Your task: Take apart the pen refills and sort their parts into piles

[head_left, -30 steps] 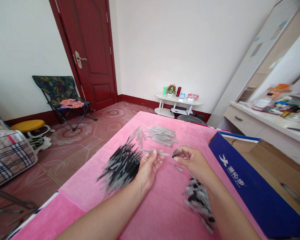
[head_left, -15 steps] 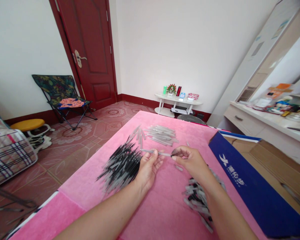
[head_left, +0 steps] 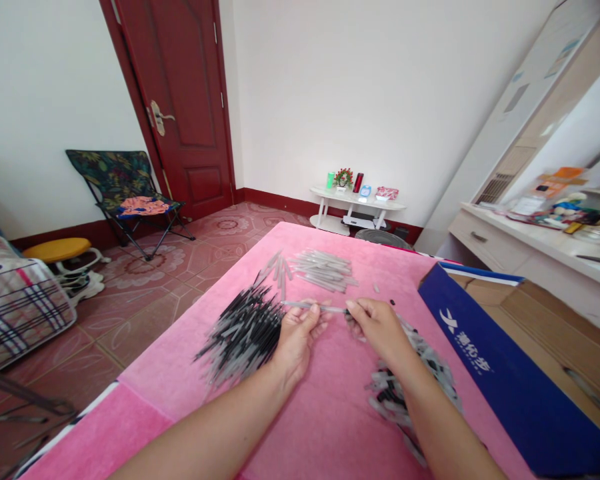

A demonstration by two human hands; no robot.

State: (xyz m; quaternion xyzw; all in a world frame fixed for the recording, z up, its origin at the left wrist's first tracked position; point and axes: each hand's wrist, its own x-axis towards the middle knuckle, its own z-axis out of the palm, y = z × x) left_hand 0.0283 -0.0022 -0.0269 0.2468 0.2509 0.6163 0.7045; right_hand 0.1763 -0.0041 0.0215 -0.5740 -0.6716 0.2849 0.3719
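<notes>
Over the pink table, my left hand pinches a clear pen tube that lies level and points right. My right hand is closed on a small dark piece at the tube's right end, and the two hands almost touch. A big heap of black pen refills lies just left of my left hand. A pile of small grey and black caps sits under my right forearm. Further back lies a bundle of clear tubes.
An open cardboard box with a blue flap stands along the table's right side. Off the table's left edge the tiled floor holds a folding chair and a yellow stool. A low white side table stands by the far wall.
My right hand has moved left and brought the dark piece up against the tube's right end. The left hand has stayed where it was.
</notes>
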